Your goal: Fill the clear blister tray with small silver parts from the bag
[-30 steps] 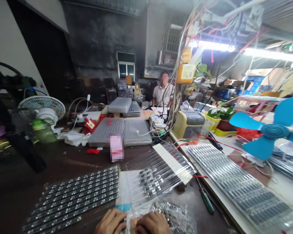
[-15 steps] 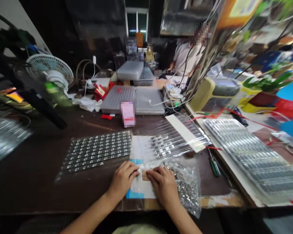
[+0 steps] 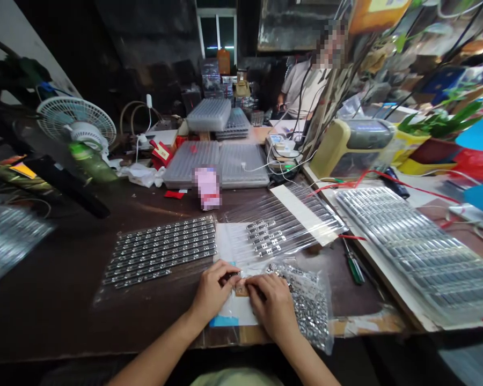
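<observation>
Left hand [image 3: 213, 289]: fingers curled, pinched closed on a small dark part [image 3: 232, 276]. Right hand [image 3: 271, 308]: curled just beside it, over a tan pad [image 3: 241, 290]; hold not determinable. Both above a white sheet [image 3: 231, 311] at the near edge of the tabletop [image 3: 56, 316], just left of a clear bag of metal parts [image 3: 308, 308].

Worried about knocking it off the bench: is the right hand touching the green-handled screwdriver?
Apart: the head view shows the clear bag of small metal parts lying between the right hand and the green-handled screwdriver.
</observation>
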Demonstrator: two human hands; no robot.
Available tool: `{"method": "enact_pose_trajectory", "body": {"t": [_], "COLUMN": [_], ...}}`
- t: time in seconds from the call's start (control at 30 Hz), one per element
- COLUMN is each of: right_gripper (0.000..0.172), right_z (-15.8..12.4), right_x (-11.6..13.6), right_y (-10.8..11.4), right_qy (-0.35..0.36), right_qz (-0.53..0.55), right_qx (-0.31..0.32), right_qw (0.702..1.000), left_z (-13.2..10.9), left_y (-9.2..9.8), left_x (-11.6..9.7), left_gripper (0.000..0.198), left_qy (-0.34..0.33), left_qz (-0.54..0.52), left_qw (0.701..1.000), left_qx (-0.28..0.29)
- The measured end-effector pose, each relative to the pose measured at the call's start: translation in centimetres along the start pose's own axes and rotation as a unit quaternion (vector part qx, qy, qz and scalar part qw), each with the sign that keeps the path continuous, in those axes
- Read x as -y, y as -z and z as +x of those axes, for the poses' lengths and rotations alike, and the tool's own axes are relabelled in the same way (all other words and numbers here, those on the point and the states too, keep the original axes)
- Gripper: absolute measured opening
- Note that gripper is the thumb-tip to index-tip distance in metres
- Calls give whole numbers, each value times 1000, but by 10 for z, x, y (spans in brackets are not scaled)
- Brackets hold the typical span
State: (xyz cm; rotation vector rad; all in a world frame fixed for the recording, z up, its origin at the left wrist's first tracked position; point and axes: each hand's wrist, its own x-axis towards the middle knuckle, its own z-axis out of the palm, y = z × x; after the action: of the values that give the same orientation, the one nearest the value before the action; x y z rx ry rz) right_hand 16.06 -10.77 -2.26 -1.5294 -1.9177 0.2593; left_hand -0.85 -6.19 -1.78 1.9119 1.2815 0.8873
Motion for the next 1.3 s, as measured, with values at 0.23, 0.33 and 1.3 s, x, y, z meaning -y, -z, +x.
{"method": "enact_pose_trajectory", "body": {"t": [0.23,0.33,1.3], "right_gripper": [14,13,19], "right_z": [-1,2,-14], "right_x": [-5,-1,-40], "right_y": [-2,0,24], "right_qy": [-2,16,33], "right_qz": [0,-21,-96], "right_qx": [-17,-7,-82], "right_qw": [1000,1000,991], "left_z": [-1,-1,-9], "left_y": [0,0,-14], "left_x": [5,5,-9], "left_gripper": [15,15,15], "left_qy": [5,9,-61], "left_qz": [-27,-30,120], "left_qw": [1000,999,991], "left_qx": [-14,-11,28]}}
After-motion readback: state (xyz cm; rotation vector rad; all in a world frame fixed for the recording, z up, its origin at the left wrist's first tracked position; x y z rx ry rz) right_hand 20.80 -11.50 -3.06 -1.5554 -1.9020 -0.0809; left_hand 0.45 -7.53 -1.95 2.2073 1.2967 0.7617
